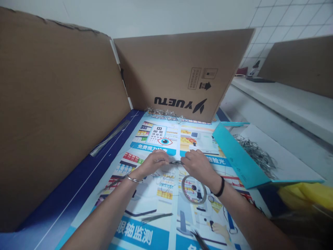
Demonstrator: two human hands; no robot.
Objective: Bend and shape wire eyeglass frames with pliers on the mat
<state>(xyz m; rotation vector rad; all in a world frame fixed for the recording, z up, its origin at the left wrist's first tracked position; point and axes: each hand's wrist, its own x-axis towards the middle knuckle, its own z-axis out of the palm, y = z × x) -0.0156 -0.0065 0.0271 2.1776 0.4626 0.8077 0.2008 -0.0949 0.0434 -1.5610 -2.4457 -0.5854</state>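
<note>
Over the printed mat, my left hand (157, 160) and my right hand (197, 166) are close together, with fingers bent. Between them shows a short dark metal piece (176, 162), which looks like the jaws of small pliers, coming out of my right hand's fingers. The left fingertips are pinched at its other end; whatever thin thing they hold is too small to make out. A coil of wire (194, 189) lies below my right hand. Loose thin wires (165, 182) show faintly below the left one. Cut straight wires (157, 217) rest nearer to me.
Cardboard panels stand at the left (57, 104) and back (166, 69). Bent wire pieces (166, 113) lie along the back panel's foot. At right, a turquoise box (234, 152) holds tangled wire pieces (256, 154). A dark pointed tool (199, 240) lies at the front edge; straight wires (110, 138) lie left.
</note>
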